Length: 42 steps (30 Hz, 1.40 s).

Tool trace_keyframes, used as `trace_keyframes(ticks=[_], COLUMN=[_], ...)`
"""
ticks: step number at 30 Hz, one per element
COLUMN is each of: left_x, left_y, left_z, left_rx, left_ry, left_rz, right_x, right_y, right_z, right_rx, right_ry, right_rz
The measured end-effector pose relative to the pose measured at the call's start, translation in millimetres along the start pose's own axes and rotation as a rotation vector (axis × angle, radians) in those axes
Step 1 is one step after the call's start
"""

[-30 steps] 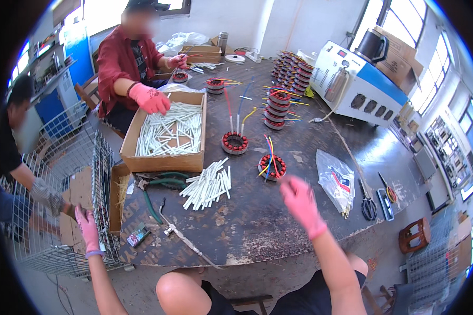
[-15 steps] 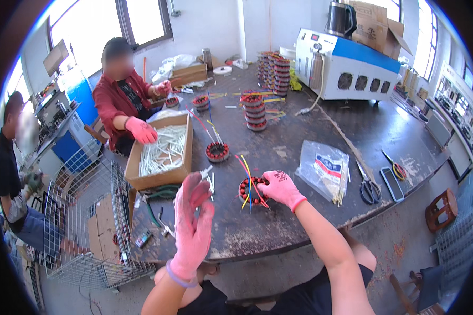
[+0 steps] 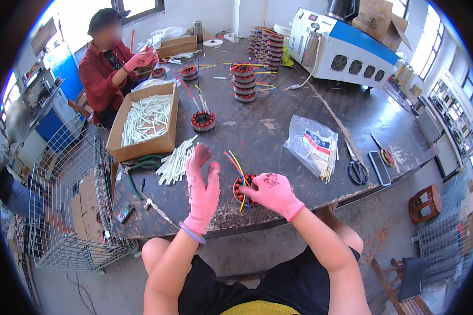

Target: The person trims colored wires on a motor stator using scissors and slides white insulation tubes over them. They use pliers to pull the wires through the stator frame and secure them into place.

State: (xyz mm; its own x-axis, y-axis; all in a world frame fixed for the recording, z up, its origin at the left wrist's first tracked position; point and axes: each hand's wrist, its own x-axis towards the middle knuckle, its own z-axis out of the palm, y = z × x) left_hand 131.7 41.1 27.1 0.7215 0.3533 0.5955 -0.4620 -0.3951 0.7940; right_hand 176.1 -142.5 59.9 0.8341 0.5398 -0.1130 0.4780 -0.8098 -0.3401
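Beside a loose pile of white sleeving tubes (image 3: 176, 161) my left hand (image 3: 202, 191), in a stained pink glove, is held up with thumb and fingers apart. Nothing shows in it. My right hand (image 3: 273, 193), also gloved, has its fingers closed on the right side of a motor stator (image 3: 237, 185) with red windings. Its thumb lies over the stator near the wires. Red, yellow and blue wires (image 3: 236, 164) stick up out of this stator and lean to the left. The fingertips under my right hand are partly hidden.
An open cardboard box (image 3: 142, 149) of white tubes stands left, near green-handled pliers (image 3: 144, 164). Another stator (image 3: 203, 121) and a stator stack (image 3: 244, 84) lie beyond. At right are a plastic bag (image 3: 312, 144), scissors (image 3: 358, 172) and a phone (image 3: 379, 168). A co-worker (image 3: 108, 68) sits far left.
The view has shifted, and the tube pile shows beside my left hand. My right hand stays at the stator, its thumb now over it. The co-worker's hand has left the box and is raised.
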Motion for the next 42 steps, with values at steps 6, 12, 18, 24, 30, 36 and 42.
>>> trace_keyframes(ticks=[6,12,18,24,30,36,42], left_x=[-5,-30,-38,-51,-47,-42,-41], left_y=[2,-2,-7,-20,-32,-23,-29], left_z=[-7,-2,3,14,21,21,23], left_rx=[0.048,0.099,-0.056,0.062,0.098,0.096,0.108], left_ry=[-0.064,-0.153,-0.594,-0.635,-0.569,-0.607,-0.587], left_rz=[-0.012,-0.143,-0.072,0.131,0.200,0.165,0.157], right_x=[15,-19,-28,-31,-30,-32,-37], right_y=[0,2,7,4,6,10,5], right_z=[-1,-8,22,34,27,19,14], right_rx=[0.432,0.954,1.148,1.222,1.258,1.238,1.064], right_ry=[-0.212,-0.073,0.145,0.271,0.341,0.324,0.393], right_rz=[0.088,0.098,0.071,0.070,-0.080,-0.039,-0.154])
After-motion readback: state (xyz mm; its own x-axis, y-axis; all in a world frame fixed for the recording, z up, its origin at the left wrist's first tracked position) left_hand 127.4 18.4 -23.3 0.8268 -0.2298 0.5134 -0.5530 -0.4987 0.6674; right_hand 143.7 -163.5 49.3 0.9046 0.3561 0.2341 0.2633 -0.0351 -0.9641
